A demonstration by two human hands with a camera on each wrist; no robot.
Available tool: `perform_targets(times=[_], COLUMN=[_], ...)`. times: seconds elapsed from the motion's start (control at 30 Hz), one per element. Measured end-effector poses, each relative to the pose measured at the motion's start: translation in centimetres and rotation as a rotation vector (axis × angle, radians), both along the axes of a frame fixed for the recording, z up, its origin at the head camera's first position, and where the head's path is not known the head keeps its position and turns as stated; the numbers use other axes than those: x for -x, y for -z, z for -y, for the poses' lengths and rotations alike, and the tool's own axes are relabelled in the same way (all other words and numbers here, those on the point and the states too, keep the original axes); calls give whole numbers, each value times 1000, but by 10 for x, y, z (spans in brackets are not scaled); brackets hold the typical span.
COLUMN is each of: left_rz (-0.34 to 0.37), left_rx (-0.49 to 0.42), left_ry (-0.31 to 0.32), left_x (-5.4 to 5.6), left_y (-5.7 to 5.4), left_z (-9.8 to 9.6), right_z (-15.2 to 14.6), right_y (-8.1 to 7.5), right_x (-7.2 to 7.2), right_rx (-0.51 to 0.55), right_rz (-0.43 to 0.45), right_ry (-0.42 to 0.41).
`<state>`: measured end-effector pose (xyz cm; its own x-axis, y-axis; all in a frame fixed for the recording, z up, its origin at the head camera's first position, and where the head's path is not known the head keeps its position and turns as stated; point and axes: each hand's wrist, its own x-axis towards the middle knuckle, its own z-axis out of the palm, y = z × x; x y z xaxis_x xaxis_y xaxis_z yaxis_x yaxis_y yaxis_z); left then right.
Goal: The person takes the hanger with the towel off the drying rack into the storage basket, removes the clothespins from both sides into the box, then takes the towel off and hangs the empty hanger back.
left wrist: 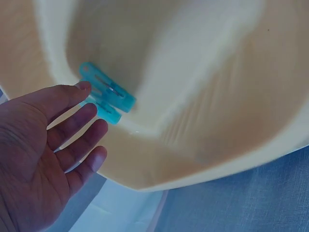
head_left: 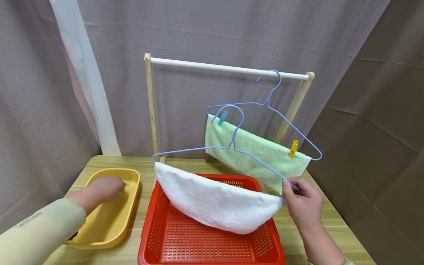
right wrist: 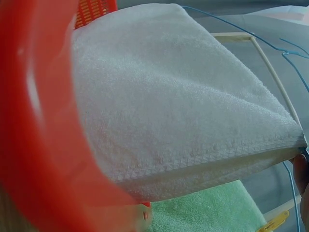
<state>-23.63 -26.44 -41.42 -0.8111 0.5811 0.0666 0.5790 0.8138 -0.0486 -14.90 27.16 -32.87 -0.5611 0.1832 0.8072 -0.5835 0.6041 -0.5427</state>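
My right hand (head_left: 304, 202) pinches the right end of a blue wire hanger (head_left: 195, 149). Folded over that hanger's lower bar, a white towel (head_left: 218, 200) hangs above the red basket (head_left: 212, 254); the right wrist view shows the towel (right wrist: 178, 96) close up. My left hand (head_left: 106, 188) reaches down into the yellow basin (head_left: 102, 244). In the left wrist view its fingers are loosely bent, with the fingertips right at two light-blue clothespins (left wrist: 113, 92) on the basin floor.
A rack with a white rod (head_left: 212, 66) and wooden posts stands behind. From its right side hangs another blue hanger (head_left: 291, 123) with a green towel (head_left: 251, 151), held by a teal clothespin (head_left: 223, 118) and a yellow clothespin (head_left: 293, 148). Grey curtains (head_left: 198, 29) close off the back.
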Motion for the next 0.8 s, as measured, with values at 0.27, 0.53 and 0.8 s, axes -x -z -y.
perform_targets(times=[0.27, 0.53, 0.8], left_rz=[63, 98, 56], left_rx=[11, -12, -60], left_ry=[-20, -110, -123], left_x=[0, -7, -19], left_y=[-13, -27, -40], left_z=[1, 4, -5], right_z=[1, 2, 2], right_y=[-2, -3, -3], right_x=[0, 0, 1], right_rx=[-1, -27, -30], right_rz=[4, -1, -11], right_ry=[0, -2, -9])
